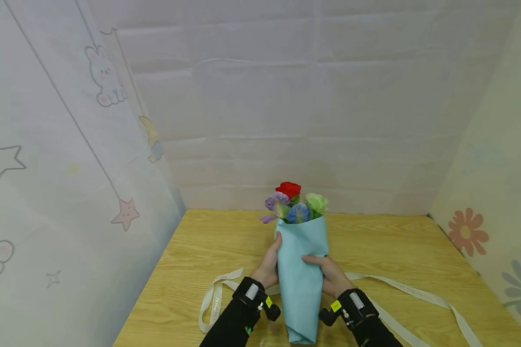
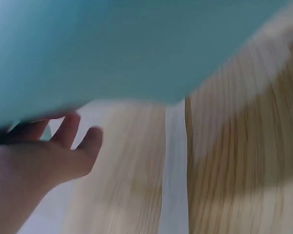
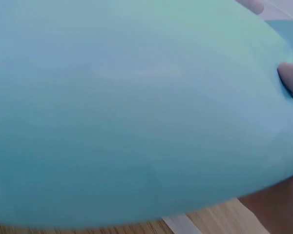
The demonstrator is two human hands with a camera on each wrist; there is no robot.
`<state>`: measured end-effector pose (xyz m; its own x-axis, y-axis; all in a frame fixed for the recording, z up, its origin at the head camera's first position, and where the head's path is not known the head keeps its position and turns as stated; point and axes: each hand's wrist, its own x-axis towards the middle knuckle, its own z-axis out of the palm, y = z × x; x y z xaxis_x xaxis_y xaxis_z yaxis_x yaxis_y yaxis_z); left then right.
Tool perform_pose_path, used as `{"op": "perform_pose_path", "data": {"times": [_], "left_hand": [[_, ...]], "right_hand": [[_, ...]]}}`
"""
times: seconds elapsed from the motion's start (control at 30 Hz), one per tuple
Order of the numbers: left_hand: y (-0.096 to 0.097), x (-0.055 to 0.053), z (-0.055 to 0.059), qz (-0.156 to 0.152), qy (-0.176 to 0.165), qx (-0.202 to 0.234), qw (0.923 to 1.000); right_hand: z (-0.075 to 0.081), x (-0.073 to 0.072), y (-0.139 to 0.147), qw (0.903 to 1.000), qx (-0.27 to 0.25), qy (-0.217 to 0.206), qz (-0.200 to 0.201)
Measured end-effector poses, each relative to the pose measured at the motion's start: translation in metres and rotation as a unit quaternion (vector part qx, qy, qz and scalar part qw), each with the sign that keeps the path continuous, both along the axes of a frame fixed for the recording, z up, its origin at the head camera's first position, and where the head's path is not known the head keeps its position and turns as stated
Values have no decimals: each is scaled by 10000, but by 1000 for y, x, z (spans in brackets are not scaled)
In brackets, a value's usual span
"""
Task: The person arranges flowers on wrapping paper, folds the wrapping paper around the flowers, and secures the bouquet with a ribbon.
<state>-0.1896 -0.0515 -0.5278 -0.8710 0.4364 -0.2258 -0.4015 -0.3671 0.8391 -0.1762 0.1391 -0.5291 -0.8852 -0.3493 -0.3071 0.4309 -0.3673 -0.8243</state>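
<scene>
Closest to me are the person's dark sleeves [image 1: 227, 325], each ending in a strapped wrist camera. Between them comes the narrow lower end of the light blue wrap [image 1: 301, 294], pointing back at the person; I cannot tell whether that end touches the counter [image 1: 373, 241].

A little farther along, the left hand [image 1: 267, 265] cradles the wrap's left side, thumb up along the edge and fingers curved in behind. Opposite, the right hand [image 1: 332, 277] grips the other side, its thumb laid across the front by a fold. Holding from both sides probably keeps the rolled sheet from springing loose, and that right thumb seems to pin the overlap.

The white ribbon [image 2: 176, 175] lies along the wood and shows out on either side: a loop by the left forearm, longer strands trailing past the right. Its middle appears to pass behind the bundle, so both lengths stay within reach.

Beyond the hands the wrap widens, and the flowers stand clear of its upper rim, presumably so the blooms show while the stems are covered: a blue flower [image 1: 298, 213] low in front, a purple flower [image 1: 278, 202] to its left, a pale green flower [image 1: 316, 203] to its right and a red flower [image 1: 289, 189] topmost. Behind the counter's far edge hangs a creased pale backdrop [image 1: 260, 106].
</scene>
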Motion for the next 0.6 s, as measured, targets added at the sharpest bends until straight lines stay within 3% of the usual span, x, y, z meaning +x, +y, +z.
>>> {"op": "perform_pose_path", "data": {"times": [0.07, 0.13, 0.23, 0.37, 0.6], "left_hand": [[0, 1, 0, -210, 161, -190, 9995], [-1, 1, 0, -232, 319, -527, 9978], [-1, -1, 4, 287, 521, -975, 9935], [0, -8, 12, 1047, 734, -1206, 9844], [2, -19, 13, 1800, 571, -1808, 9652]], "right_hand": [[1, 1, 1, 9999, 74, 33, 138], [1, 1, 2, 9991, 248, 152, 298], [1, 2, 2, 9973, 509, 347, 400], [2, 1, -1, 9949, 881, 416, 249], [7, 2, -4, 9863, 1604, 362, 99]]}}
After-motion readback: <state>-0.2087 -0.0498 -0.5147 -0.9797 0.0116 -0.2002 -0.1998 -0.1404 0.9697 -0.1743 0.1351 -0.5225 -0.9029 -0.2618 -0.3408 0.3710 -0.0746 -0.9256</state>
